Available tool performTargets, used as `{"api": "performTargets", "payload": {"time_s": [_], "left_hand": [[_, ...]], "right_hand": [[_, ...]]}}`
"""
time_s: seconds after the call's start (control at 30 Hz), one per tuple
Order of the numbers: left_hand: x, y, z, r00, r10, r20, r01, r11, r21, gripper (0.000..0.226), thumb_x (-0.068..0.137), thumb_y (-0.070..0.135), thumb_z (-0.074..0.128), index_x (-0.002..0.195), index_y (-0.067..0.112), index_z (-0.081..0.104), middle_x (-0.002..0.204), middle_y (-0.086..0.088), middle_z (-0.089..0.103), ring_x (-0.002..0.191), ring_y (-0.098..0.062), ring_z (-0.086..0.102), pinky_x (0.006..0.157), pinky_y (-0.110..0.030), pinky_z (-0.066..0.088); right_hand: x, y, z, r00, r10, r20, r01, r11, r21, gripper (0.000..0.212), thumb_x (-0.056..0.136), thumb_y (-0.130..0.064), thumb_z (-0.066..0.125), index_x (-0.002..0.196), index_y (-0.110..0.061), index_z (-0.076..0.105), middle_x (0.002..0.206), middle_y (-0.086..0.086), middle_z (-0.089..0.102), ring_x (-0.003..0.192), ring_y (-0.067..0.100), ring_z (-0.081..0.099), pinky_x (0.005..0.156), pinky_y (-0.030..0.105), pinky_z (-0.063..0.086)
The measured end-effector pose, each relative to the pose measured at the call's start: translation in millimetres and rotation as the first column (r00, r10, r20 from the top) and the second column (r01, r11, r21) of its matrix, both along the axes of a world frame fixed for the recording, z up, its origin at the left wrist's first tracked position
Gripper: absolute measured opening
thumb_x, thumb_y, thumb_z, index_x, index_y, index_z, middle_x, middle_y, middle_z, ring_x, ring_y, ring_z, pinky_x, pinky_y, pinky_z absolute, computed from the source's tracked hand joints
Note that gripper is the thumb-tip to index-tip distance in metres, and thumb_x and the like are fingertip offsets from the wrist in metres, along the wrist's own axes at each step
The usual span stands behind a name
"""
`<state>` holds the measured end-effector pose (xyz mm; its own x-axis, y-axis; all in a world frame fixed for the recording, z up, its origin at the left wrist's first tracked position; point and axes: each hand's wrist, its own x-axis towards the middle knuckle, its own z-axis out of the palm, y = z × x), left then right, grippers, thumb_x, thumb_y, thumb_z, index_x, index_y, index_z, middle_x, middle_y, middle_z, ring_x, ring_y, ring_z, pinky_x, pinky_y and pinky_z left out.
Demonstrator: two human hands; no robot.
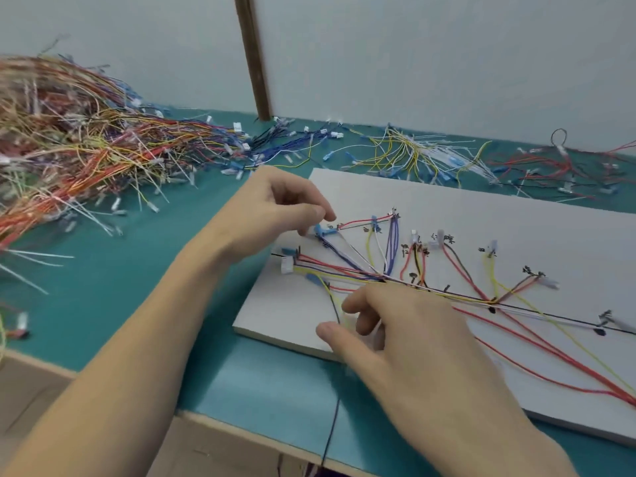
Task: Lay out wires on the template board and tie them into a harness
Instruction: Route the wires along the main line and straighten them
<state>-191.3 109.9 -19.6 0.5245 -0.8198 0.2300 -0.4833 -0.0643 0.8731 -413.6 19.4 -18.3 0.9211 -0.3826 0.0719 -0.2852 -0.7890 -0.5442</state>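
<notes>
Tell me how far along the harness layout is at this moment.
Done: many coloured wires already run along the black trunk line of the template board, branching to labelled ends. In hand: the left hand pinches a blue connector at the board's left end, and the right hand hovers with fingers curled over a dark wire hanging off the front edge. Left: no ties visible; loose wires trail off right.

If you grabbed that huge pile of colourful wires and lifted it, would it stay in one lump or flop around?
Probably flop: the wire pile is thin loose strands that already bend and droop over the green table. It would likely come up in one tangled clump, since the strands cross everywhere. Stray ends might snag or slip out.
</notes>
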Motion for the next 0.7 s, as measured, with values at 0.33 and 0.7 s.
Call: {"api": "performTargets", "payload": {"time_s": [0.33, 0.7], "left_hand": [[21, 25, 5, 0.98, -0.17, -0.099, 0.196, 0.878, 0.436, 0.019, 0.077, 0.017, 0.09, 0.091, 0.019, 0.078, 0.064, -0.003, 0.06, 0.057, -0.012, 0.049, 0.056, -0.02, 0.039], [26, 27, 3, 0.972, -0.233, -0.021, 0.214, 0.852, 0.478, 0.024, 0.076, 0.017, 0.091, 0.095, 0.029, 0.08, 0.06, 0.005, 0.055, 0.055, -0.01, 0.044, 0.054, -0.018, 0.035]], "right_hand": [[16, 3, -13, 0.996, -0.087, 0.028, 0.088, 0.996, -0.026, 0.02, 0.09, -0.051, 0.061, 0.084, -0.032, 0.06, 0.073, -0.015, 0.063, 0.077, 0.004, 0.058, 0.072, 0.033, 0.051], [-4, 16, -12, 0.997, 0.08, 0.014, -0.08, 0.997, -0.001, 0.014, 0.093, -0.049, 0.054, 0.088, -0.037, 0.049, 0.09, -0.02, 0.051, 0.097, -0.001, 0.042, 0.081, 0.015, 0.038]]}}
